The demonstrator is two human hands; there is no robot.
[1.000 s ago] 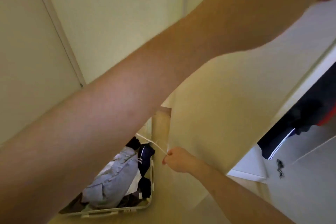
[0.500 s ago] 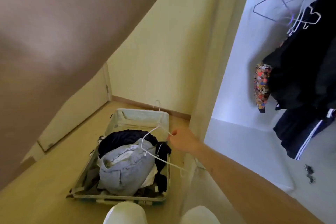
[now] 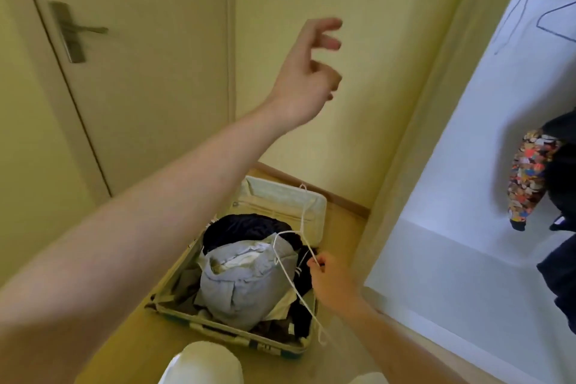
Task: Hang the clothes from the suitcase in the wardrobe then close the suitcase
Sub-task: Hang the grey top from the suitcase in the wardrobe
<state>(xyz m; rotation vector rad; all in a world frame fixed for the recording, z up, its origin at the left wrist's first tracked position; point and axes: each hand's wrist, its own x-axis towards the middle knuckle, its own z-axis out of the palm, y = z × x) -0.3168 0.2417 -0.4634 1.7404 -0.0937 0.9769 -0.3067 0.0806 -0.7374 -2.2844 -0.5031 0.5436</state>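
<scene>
An open pale suitcase [image 3: 314,206] lies on the floor in front of me. Inside it a grey garment [image 3: 243,284] is heaped over dark clothes [image 3: 246,227]. My right hand [image 3: 330,280] hovers over the suitcase's right side and pinches a white wire hanger [image 3: 293,277], which hangs above the clothes. My left hand [image 3: 308,72] is raised in the air before the wall, fingers loosely spread, holding nothing. At the right the wardrobe [image 3: 467,227] stands open, with a colourful patterned garment [image 3: 526,178] and dark clothes [image 3: 561,181] hanging in it.
A closed door with a metal handle [image 3: 73,31] is at the left. Empty wire hangers [image 3: 548,25] hang high in the wardrobe. My feet in white slippers [image 3: 202,365] are at the bottom edge, just in front of the suitcase.
My left arm has dropped from across the view and now stretches forward with the hand in sight. The view has tilted down and left. My right hand still holds the hanger over the suitcase.
</scene>
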